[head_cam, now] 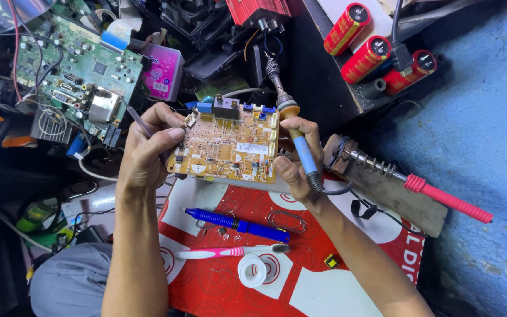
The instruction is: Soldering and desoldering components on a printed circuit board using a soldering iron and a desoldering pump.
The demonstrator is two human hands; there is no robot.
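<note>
1. Red-and-white printed mat covers the work surface under both forearms. Blue wall on the right; cluttered parts pile up top.
2. Green circuit board with silver connectors and small capacitors lies upper left, well apart from the hands and untouched.
3. Tan rectangular circuit board with blue connectors and a black block on its top edge is the work item. It is held up off the mat between both hands, component side facing the camera, roughly level.
4. Left hand: fingers clamped on the board's left edge, thumb on the face. A thin dark probe-like tool runs through the same grip; can't tell exactly what it is.
5. Right hand: fingers closed on the blue-handled soldering iron with orange collar, tip pointing up and away, past the board's top right corner. Lower fingers also brace the board's right edge.
6. Three red cylindrical capacitors sit top right on a dark shelf.
7. Wooden block stand with a coil spring and a red-handled iron sits just right of the right hand.
8. On the mat: blue plastic desoldering pump, pink toothbrush, white tape roll, wire loop.
9. Progress, my read: inspection or positioning stage. Iron tip isn't on any joint; no fresh solder work discernible. Actual soldering looks not yet done.
</note>
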